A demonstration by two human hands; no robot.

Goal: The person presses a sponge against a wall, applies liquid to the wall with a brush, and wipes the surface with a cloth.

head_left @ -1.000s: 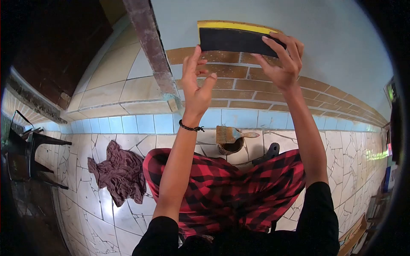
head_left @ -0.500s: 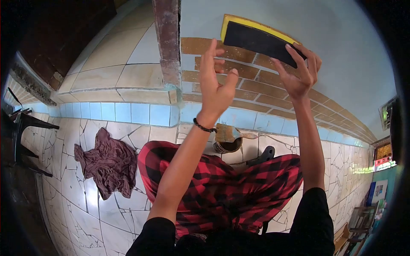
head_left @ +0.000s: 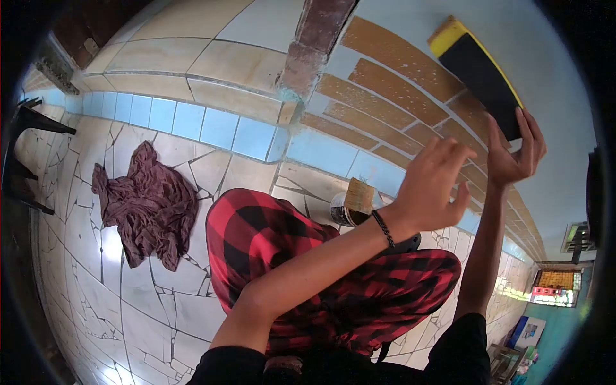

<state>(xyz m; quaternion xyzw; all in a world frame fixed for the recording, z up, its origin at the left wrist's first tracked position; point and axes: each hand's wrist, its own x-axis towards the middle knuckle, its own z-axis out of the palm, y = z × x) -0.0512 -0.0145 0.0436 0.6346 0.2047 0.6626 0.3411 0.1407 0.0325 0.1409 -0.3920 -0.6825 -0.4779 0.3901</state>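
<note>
the black-yellow board (head_left: 482,85) has turned steeper, so only the right hand (head_left: 515,158) grasps its lower end; below it, the left hand (head_left: 431,186) is loosely curled, holding nothing.

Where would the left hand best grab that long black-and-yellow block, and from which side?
Probably by its free upper end, across the narrow width, coming from the left of the view. The block is long and tilted, with that end up and leftward, while the right hand holds the lower end. The left hand looks empty.
</note>
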